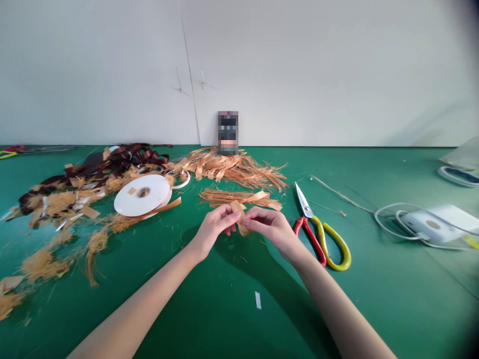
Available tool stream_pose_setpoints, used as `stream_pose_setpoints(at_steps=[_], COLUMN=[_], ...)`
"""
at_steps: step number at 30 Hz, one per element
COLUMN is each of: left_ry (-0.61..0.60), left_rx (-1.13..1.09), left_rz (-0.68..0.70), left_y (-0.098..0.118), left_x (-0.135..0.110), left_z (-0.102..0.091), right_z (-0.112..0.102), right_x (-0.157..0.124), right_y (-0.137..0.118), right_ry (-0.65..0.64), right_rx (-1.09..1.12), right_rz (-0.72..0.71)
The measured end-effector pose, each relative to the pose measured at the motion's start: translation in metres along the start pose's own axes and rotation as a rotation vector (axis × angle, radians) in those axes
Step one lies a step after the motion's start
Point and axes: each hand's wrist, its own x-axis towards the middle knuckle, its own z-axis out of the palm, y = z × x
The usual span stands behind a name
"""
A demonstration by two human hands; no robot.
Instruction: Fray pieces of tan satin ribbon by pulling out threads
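Between my two hands, above the green table, is a short piece of tan ribbon (243, 229). My left hand (219, 222) pinches it from the left with thumb and fingertips. From the right, my right hand (271, 227) grips the same piece, its fingers closed. Part of the ribbon is hidden by my fingertips. Just beyond my hands lies a small row of frayed tan ribbon strips (235, 196). Scissors (318, 232) with one red and one yellow handle lie beside my right hand, their blades pointing away from me.
A white ribbon spool (130, 202) lies at left among tan threads and dark brown ribbon (123, 162). A heap of frayed strips (239, 167) lies before a propped phone (228, 132). At right is a white device (441, 222) with cables. A white scrap (258, 300) lies nearer me.
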Motion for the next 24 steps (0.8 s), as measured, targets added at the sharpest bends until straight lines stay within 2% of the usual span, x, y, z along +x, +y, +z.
stream_pose_setpoints(at_steps=[4, 8, 11, 13, 15, 17, 21, 24], left_ry=[0.094, 0.16, 0.174, 0.181, 0.179, 0.169, 0.15, 0.147], left_rx=[0.004, -0.032, -0.029, -0.032, -0.038, -0.042, -0.043, -0.049], left_rz=[0.038, 0.05, 0.065, 0.064, 0.054, 0.048, 0.043, 0.03], left_y=[-0.0012, -0.0009, 0.0007, 0.0018, 0.0022, 0.0018, 0.0002, 0.0001], left_x=[0.0003, 0.0007, 0.001, 0.0009, 0.0007, 0.0005, 0.0004, 0.0004], left_z=[-0.0022, -0.0056, -0.0064, -0.0058, -0.0049, -0.0042, -0.004, -0.004], right_z=[0.0009, -0.0007, -0.0025, -0.003, -0.0026, -0.0015, 0.0012, 0.0026], right_x=[-0.0002, 0.0002, 0.0013, 0.0017, 0.0012, 0.0002, -0.0014, -0.0012], right_y=[0.0, -0.001, 0.0, 0.0007, 0.0009, 0.0004, 0.0003, 0.0018], right_ry=[-0.009, 0.13, 0.263, 0.298, 0.29, 0.252, 0.199, 0.21], right_rx=[-0.004, 0.012, 0.016, -0.014, -0.058, -0.116, -0.226, -0.18], right_rz=[0.018, 0.01, -0.109, -0.23, -0.323, -0.346, -0.316, -0.234])
